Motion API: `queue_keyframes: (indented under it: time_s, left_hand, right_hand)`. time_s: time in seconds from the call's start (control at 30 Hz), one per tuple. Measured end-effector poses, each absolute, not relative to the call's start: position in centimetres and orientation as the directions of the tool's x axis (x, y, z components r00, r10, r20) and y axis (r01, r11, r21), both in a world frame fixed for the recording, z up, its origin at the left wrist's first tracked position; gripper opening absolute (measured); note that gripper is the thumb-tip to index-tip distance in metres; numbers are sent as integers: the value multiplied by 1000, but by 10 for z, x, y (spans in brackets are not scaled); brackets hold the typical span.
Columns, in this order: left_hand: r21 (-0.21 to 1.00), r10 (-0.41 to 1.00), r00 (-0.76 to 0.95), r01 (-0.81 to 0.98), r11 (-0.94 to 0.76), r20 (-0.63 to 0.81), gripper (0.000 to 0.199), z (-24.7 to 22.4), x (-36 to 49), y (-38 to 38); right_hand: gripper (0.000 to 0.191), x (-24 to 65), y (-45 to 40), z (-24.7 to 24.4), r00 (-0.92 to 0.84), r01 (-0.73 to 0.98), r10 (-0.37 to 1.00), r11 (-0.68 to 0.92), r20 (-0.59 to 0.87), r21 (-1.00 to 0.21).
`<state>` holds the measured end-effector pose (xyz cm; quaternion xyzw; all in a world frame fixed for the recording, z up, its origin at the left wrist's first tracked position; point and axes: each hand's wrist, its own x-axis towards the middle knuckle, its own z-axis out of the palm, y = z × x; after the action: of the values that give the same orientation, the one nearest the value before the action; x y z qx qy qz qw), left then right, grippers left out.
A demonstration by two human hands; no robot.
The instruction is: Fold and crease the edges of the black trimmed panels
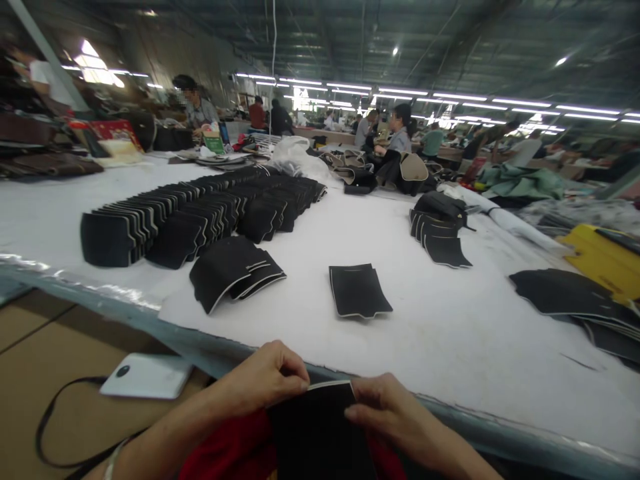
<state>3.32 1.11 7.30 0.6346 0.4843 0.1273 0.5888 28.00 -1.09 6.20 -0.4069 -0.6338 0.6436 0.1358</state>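
Just off the table's near edge, a black panel (320, 433) with a pale cut edge hangs down between my two hands. My left hand (277, 373) pinches its upper left corner. On the other side, my right hand (383, 403) grips the upper right corner, thumb on the near face. Straight ahead lies a single black piece (360, 291) with a notched lower edge. Left of it, a few curved black pieces (225, 270) overlap in a small pile. The lower part of the held panel runs out of view.
Long rows of black pieces (107, 240) stand on the white table (300, 313). More stacks (440, 233) lie to the right, near a yellow bin (600, 257). A white power bank (147, 375) with a black cable sits below left. Several people work farther back.
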Motion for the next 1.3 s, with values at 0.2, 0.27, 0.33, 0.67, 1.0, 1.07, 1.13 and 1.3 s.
queue_keyframes:
  time_s: [0.2,0.27,0.33,0.67,1.0,1.07,1.13,1.3]
  left_hand:
    - [857,700,510,410,313,-500,17,67,32,15]
    - [847,687,500,376,376,-527,16,65,35,15]
    - [843,689,486,333,424,-538,15,64,38,14]
    - [847,712,470,183,499,-521,20,50,41,6]
    - [883,759,461,324,339,-460,10,47,46,3]
    - [886,786,447,380,265,-427,9,46,44,6]
    - [876,810,427,437,205,-403,8,45,41,7]
    - [871,812,455,475,127,-366,9,51,38,10]
  right_hand:
    - [17,270,-15,63,-518,618,849,286,-105,-733]
    - [26,262,-18,65,-553,615,833,429,26,-662]
    - [21,253,-20,65,-590,595,794,551,146,-585]
    - [21,234,-16,51,-661,558,705,691,257,-460]
    - [13,236,-4,61,-748,594,664,673,5,-441]
    - [11,237,-7,65,-777,558,629,699,14,-448]
    - [15,237,-14,75,-821,484,570,707,11,-517]
    - [19,241,-19,105,-851,320,524,573,37,-755]
